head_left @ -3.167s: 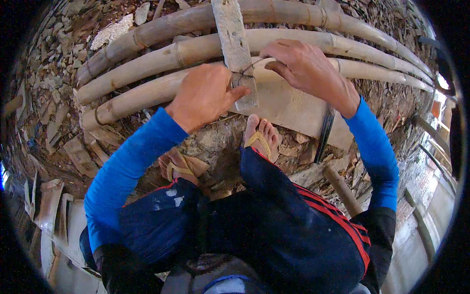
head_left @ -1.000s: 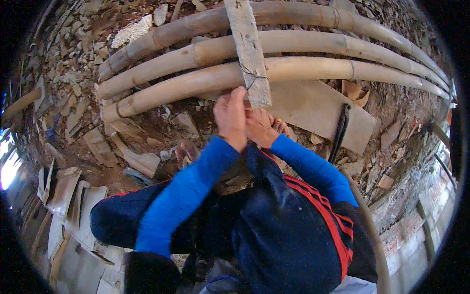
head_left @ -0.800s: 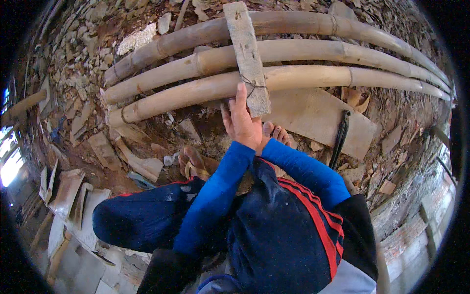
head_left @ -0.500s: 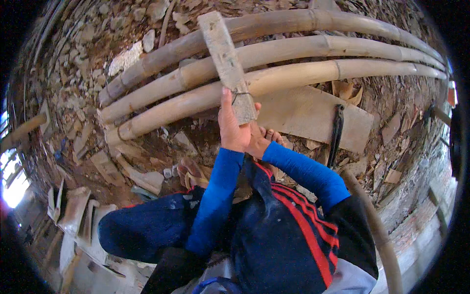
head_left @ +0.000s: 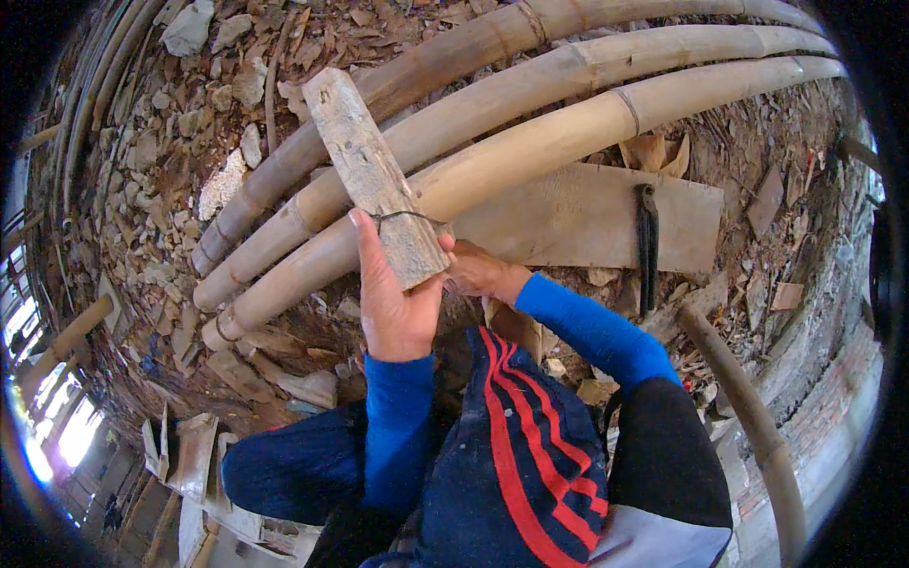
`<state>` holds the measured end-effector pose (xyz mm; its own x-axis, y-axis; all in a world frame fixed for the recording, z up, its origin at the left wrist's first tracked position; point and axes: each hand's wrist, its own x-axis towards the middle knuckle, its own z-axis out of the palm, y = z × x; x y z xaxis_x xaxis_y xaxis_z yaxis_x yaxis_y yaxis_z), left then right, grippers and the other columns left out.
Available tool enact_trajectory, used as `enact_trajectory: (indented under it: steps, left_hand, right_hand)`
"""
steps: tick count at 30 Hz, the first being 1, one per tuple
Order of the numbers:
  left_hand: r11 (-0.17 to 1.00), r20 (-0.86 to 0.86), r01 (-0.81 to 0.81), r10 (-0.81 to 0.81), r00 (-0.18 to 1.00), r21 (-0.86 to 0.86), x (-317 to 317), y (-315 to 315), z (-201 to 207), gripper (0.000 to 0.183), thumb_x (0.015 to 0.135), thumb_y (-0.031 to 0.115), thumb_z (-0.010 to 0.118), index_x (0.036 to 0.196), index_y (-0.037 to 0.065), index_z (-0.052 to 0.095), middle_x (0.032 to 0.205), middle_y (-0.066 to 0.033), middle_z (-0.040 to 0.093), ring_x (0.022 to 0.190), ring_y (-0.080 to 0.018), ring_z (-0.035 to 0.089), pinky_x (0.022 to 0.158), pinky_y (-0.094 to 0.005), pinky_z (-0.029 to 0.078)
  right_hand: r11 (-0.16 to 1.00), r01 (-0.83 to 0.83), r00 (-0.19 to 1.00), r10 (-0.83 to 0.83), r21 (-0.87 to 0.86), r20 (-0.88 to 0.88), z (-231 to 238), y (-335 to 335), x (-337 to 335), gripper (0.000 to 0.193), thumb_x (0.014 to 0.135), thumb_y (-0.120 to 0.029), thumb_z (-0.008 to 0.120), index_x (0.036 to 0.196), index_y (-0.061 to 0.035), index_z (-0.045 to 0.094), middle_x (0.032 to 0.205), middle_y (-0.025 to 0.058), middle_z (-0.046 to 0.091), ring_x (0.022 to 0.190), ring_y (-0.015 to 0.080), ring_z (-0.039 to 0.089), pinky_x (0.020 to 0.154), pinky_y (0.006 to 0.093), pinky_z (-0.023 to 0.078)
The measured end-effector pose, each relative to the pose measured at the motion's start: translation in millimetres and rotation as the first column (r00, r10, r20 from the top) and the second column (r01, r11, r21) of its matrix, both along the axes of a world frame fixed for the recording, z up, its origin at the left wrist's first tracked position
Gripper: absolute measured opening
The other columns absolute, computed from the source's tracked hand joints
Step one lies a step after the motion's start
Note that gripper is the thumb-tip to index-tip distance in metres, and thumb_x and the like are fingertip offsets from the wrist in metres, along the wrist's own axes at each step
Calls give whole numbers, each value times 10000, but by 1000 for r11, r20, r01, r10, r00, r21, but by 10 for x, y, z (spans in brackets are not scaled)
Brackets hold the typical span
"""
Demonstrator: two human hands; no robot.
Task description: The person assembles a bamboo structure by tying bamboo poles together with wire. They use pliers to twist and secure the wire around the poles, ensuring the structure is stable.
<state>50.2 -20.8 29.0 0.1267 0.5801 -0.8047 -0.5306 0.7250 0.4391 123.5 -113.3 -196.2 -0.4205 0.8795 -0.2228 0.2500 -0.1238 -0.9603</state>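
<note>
My left hand (head_left: 398, 308) grips the lower end of a weathered wooden block (head_left: 365, 170), thumb along its left edge and fingers wrapped underneath. A thin dark wire (head_left: 402, 216) loops around the block just beyond my thumb. At the block's lower right edge is my right hand (head_left: 488, 272), its fingers curled in close; the block and my left fingers partly hide the fingertips, so what they pinch cannot be made out. Beyond my hands lie three long bamboo poles (head_left: 544, 133), which the raised block overlaps in view.
Dark-handled pliers (head_left: 648, 251) rest on a flat pale board (head_left: 568, 222) to the right. Another pole (head_left: 743, 426) slants along my right side. Stones and rubble (head_left: 185, 123) cover the ground at far left, with a white chunk (head_left: 222, 185) near the bamboo ends.
The block has shifted left and nearer in view, tilting more to the left, with my left hand still on it. My right hand has come out from behind it toward its right edge.
</note>
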Motion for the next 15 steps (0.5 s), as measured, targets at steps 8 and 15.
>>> enact_trajectory:
  steps: [8, 15]
  left_hand:
    - [995, -14, -16, 15, 1000, -94, -18, 173, 279, 559, 970, 621, 603, 1261, 144, 622, 1027, -58, 696, 827, -304, 683, 714, -426, 526]
    - [988, -45, 42, -49, 998, -147, -32, 224, 322, 580, 978, 636, 575, 1293, 150, 606, 1053, -59, 696, 866, -302, 687, 739, -426, 542]
  right_hand:
    - [916, -150, 975, 75, -371, -211, 513, 428, 647, 331, 995, -354, 617, 975, -29, 675, 896, 173, 676, 759, 370, 618, 706, 467, 515]
    - [945, 280, 960, -275, -166, 53, 198, 713, 944, 324, 983, -349, 612, 1060, -41, 677, 1026, 174, 688, 855, 365, 623, 772, 481, 504]
